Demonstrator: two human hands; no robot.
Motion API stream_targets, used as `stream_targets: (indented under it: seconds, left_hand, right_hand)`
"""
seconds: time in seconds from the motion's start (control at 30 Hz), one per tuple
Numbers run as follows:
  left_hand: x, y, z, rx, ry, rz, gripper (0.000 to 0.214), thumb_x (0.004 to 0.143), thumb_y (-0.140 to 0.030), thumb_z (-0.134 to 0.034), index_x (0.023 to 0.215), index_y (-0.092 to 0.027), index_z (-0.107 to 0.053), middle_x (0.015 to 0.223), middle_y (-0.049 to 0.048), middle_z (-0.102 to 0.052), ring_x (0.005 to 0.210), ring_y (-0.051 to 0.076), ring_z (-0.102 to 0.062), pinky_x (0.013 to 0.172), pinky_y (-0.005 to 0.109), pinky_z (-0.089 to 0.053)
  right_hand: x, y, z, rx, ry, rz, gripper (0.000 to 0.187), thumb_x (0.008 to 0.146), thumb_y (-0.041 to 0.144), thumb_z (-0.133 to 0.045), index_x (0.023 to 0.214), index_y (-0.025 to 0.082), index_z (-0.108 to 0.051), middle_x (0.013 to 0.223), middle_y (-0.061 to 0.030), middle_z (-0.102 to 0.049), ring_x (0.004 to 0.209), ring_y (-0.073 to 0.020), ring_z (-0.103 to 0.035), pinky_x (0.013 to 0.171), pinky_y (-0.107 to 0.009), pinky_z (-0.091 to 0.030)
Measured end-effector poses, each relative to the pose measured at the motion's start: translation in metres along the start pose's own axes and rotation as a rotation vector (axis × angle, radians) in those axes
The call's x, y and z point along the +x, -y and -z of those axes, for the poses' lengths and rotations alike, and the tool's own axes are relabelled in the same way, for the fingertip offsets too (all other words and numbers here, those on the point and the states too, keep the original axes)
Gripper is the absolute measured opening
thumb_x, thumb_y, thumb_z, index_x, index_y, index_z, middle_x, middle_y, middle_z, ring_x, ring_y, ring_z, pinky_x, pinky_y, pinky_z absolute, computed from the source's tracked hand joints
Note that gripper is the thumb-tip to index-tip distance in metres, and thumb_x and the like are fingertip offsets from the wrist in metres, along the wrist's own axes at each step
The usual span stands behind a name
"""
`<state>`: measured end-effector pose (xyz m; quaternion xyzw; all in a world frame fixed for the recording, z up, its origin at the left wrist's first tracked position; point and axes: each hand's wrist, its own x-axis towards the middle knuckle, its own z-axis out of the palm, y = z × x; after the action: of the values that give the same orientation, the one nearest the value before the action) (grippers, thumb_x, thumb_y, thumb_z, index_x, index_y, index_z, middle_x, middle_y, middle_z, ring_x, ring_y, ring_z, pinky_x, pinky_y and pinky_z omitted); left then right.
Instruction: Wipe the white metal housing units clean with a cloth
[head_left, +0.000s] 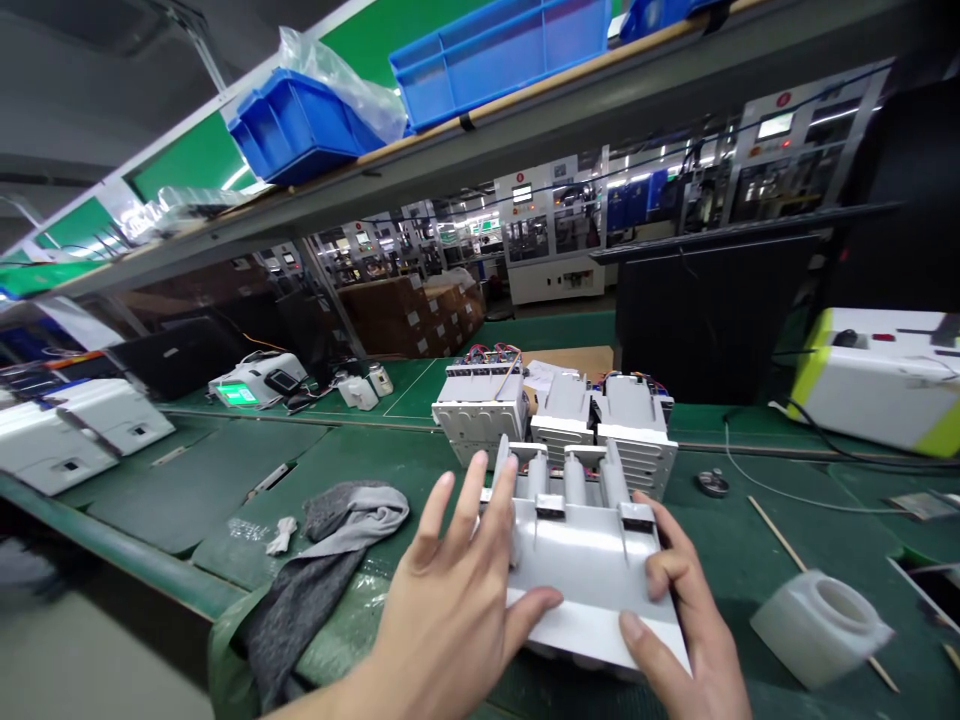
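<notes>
In front of me on the green bench, a white plastic housing (585,560) lies tilted, with grey cylinders showing at its far end. My left hand (457,590) rests against its left side, fingers spread and the thumb lying on the white face. My right hand (679,610) grips the right edge, fingers bent round the side and the thumb on the front. Just beyond the housing stand similar white units (484,405) with wires on top. What lies under the housing is hidden.
A grey cloth (337,530) hangs over the bench edge at left. At right are a translucent plastic bottle (821,625), a thin wooden stick (776,530) and a white-and-lime machine (877,375). Blue bins (502,60) sit on the shelf overhead. White devices (75,430) stand far left.
</notes>
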<state>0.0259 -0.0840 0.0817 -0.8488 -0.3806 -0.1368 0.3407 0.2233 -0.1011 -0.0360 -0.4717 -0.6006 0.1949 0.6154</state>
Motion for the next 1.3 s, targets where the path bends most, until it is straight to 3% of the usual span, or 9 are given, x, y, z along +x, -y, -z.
stream_targets:
  seconds: [0.2, 0.37, 0.57, 0.7, 0.8, 0.93, 1.03, 1.2, 1.3]
  left_hand:
    - [0.0, 0.01, 0.0, 0.05, 0.021, -0.108, 0.056, 0.096, -0.051, -0.041, 0.119, -0.007, -0.066, 0.144, 0.0141, -0.051, 0.142, 0.032, -0.03, 0.121, 0.044, -0.001]
    - [0.007, 0.036, -0.004, -0.136, 0.013, -0.117, 0.014, 0.09, -0.031, -0.061, 0.09, -0.026, -0.073, 0.134, -0.0004, -0.062, 0.135, 0.03, -0.041, 0.116, 0.047, -0.015]
    - [0.031, 0.043, -0.014, -0.186, -0.033, -0.078, 0.014, 0.088, -0.029, -0.065, 0.075, -0.027, -0.069, 0.133, -0.0046, -0.062, 0.131, 0.029, -0.046, 0.114, 0.052, -0.021]
    - [0.029, 0.04, -0.013, -0.007, -0.011, -0.211, 0.022, 0.088, -0.042, -0.064, 0.084, -0.021, -0.069, 0.145, 0.0012, -0.052, 0.139, 0.031, -0.037, 0.12, 0.05, -0.01]
    - [0.026, 0.042, -0.012, 0.042, 0.001, -0.212, 0.026, 0.089, -0.047, -0.061, 0.09, -0.022, -0.068, 0.148, 0.0015, -0.049, 0.142, 0.031, -0.033, 0.122, 0.049, -0.005]
    - [0.023, 0.047, -0.012, 0.029, 0.011, -0.248, 0.01, 0.09, -0.03, -0.063, 0.091, -0.023, -0.069, 0.145, -0.0007, -0.051, 0.141, 0.029, -0.036, 0.122, 0.048, -0.006]
    - [0.017, 0.048, -0.01, -0.013, -0.014, -0.33, 0.015, 0.089, -0.023, -0.062, 0.101, -0.022, -0.071, 0.146, -0.0005, -0.051, 0.141, 0.027, -0.036, 0.123, 0.045, -0.006]
    - [0.004, 0.047, -0.005, -0.101, -0.037, -0.326, 0.018, 0.092, -0.026, -0.059, 0.105, -0.022, -0.071, 0.14, -0.0023, -0.057, 0.137, 0.025, -0.041, 0.123, 0.043, -0.011]
    - [0.008, 0.045, -0.006, -0.17, -0.039, -0.24, 0.013, 0.092, -0.027, -0.059, 0.098, -0.025, -0.072, 0.137, -0.0052, -0.06, 0.135, 0.024, -0.042, 0.121, 0.043, -0.013]
  right_hand:
    - [0.001, 0.005, -0.001, 0.045, -0.003, -0.03, 0.019, 0.088, 0.036, -0.054, 0.087, 0.025, -0.039, 0.153, -0.0055, -0.032, 0.132, -0.03, -0.04, 0.094, -0.035, -0.036]
    - [0.002, 0.025, -0.008, 0.165, -0.078, -0.157, 0.02, 0.087, 0.039, -0.051, 0.085, 0.025, -0.037, 0.154, -0.0024, -0.031, 0.135, -0.0299, -0.034, 0.1, -0.039, -0.028]
    - [0.005, 0.028, -0.008, 0.207, -0.083, -0.179, 0.02, 0.084, 0.038, -0.053, 0.084, 0.025, -0.037, 0.153, -0.0043, -0.031, 0.133, -0.0309, -0.035, 0.1, -0.04, -0.027]
    - [0.006, 0.026, -0.008, 0.226, -0.093, -0.195, 0.021, 0.083, 0.038, -0.053, 0.085, 0.024, -0.038, 0.154, -0.006, -0.03, 0.136, -0.0322, -0.032, 0.103, -0.041, -0.026]
    - [0.005, 0.027, -0.008, 0.196, -0.086, -0.175, 0.021, 0.084, 0.037, -0.053, 0.084, 0.024, -0.037, 0.153, -0.0075, -0.032, 0.135, -0.0328, -0.034, 0.101, -0.04, -0.028]
    - [0.002, 0.025, -0.008, 0.155, -0.076, -0.138, 0.02, 0.086, 0.037, -0.052, 0.084, 0.024, -0.036, 0.152, -0.0087, -0.032, 0.134, -0.0325, -0.035, 0.1, -0.042, -0.029]
    - [0.002, 0.022, -0.008, 0.159, -0.066, -0.127, 0.021, 0.086, 0.037, -0.052, 0.084, 0.024, -0.035, 0.153, -0.01, -0.032, 0.132, -0.0332, -0.038, 0.099, -0.043, -0.031]
    - [0.002, 0.021, -0.009, 0.159, -0.076, -0.129, 0.021, 0.085, 0.039, -0.053, 0.085, 0.024, -0.038, 0.153, -0.009, -0.033, 0.132, -0.0334, -0.039, 0.101, -0.044, -0.03]
    - [0.002, 0.023, -0.01, 0.147, -0.089, -0.142, 0.021, 0.085, 0.041, -0.052, 0.085, 0.024, -0.039, 0.152, -0.0083, -0.034, 0.13, -0.033, -0.042, 0.1, -0.043, -0.033]
